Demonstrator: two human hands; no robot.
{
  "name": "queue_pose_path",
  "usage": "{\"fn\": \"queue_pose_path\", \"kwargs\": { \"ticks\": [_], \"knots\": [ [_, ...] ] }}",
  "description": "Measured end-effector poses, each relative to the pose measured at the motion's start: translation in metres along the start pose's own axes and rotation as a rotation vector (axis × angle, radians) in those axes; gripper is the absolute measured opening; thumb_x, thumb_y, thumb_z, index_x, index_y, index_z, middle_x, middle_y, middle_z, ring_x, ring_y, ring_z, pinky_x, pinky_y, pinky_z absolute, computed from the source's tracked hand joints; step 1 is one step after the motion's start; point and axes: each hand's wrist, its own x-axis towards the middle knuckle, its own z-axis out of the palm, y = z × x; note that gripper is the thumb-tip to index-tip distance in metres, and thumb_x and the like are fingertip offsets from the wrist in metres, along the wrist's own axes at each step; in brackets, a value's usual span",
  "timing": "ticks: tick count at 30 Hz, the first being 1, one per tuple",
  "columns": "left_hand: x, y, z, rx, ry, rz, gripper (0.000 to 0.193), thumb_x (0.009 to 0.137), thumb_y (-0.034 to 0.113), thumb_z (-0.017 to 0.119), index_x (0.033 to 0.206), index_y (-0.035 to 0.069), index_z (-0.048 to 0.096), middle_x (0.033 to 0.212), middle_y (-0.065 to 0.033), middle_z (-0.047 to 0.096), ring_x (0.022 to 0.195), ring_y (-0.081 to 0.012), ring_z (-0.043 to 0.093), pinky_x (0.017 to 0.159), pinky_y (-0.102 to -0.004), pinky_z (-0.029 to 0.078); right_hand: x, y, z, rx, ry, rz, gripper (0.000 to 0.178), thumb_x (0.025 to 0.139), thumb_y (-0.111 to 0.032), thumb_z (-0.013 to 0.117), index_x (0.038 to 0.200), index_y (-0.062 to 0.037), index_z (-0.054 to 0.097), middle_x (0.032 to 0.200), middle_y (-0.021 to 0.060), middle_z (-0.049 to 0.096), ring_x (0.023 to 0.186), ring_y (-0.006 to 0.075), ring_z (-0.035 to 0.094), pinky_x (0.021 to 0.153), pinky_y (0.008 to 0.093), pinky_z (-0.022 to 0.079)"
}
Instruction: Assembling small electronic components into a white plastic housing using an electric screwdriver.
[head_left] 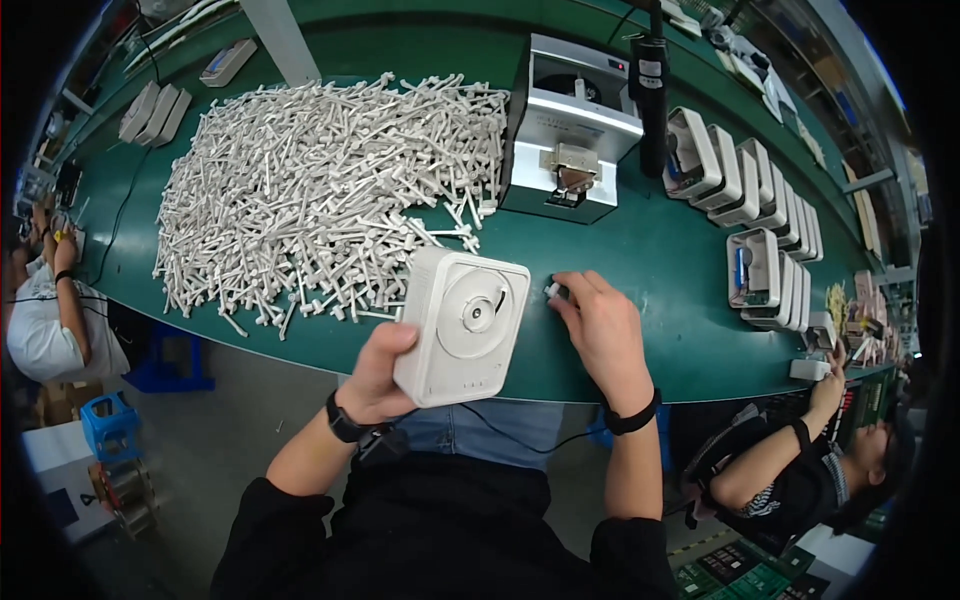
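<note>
"White casing [468, 335], closest of all: tilted in the left hand [375, 368], on the near side of the machine [580, 125] and left of it."

"And the hands?"

"Apart. The left clamps the casing's side; the right hand [603, 325], on the machine's near side too, seems to pinch a small white piece [552, 289] at its fingertips."

"Which step, then?"

"Steadying the casing while fingering the piece, I'd judge. Whether it's being picked up or put down, one moment can't say. Either way, the next move calls for a sure pinch and a steady left hold."

"How does the casing look?"

"Boxy, with rounded corners, a large disc on its face, a small hub in the middle, a dark curved slot beside that, tiny marks near the lower edge."

"Around it?"

"White pegs [330, 200] heaped left of the machine; more casings [706, 155] lined up right of it."
</note>
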Motion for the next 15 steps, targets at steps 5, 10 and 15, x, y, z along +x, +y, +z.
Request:
{"fn": "queue_pose_path", "kwargs": {
  "ticks": [5, 10, 15],
  "knots": [
    [0.017, -0.018, 0.014, -0.169, 0.129, 0.025, 0.098, 0.093, 0.060, 0.065, 0.164, 0.003, 0.030, 0.155, -0.0249, 0.050, 0.139, -0.0417, 0.057, 0.117, -0.0574, 0.047, -0.008, 0.000, 0.005, 0.115, -0.020, 0.007, 0.021, 0.089, 0.001, 0.074, 0.110, -0.0011, 0.071, 0.082, 0.0135, 0.068, 0.066, 0.0280, 0.067, 0.060, 0.0392, 0.053],
    [0.020, -0.015, 0.022, -0.076, 0.134, 0.129, 0.102, 0.090, 0.064, 0.066, 0.164, 0.002, 0.031, 0.152, -0.0261, 0.052, 0.136, -0.0405, 0.059, 0.115, -0.0564, 0.050, -0.038, -0.030, -0.018, 1.046, -0.235, 0.511, 0.016, 0.096, 0.007, 0.065, 0.111, 0.0047, 0.069, 0.080, 0.0120, 0.072, 0.062, 0.0193, 0.069, 0.053, 0.0314, 0.057],
    [0.016, -0.026, 0.000, 0.041, 0.043, 0.090, 0.111, 0.084, 0.067, 0.071, 0.164, 0.001, 0.031, 0.153, -0.0279, 0.052, 0.137, -0.0393, 0.059, 0.115, -0.0544, 0.051, -0.040, -0.044, -0.013, 1.425, -0.223, 0.577, 0.012, 0.099, 0.006, 0.064, 0.110, 0.0088, 0.068, 0.085, 0.0127, 0.073, 0.063, 0.0179, 0.070, 0.050, 0.0282, 0.059]
  ]
}}
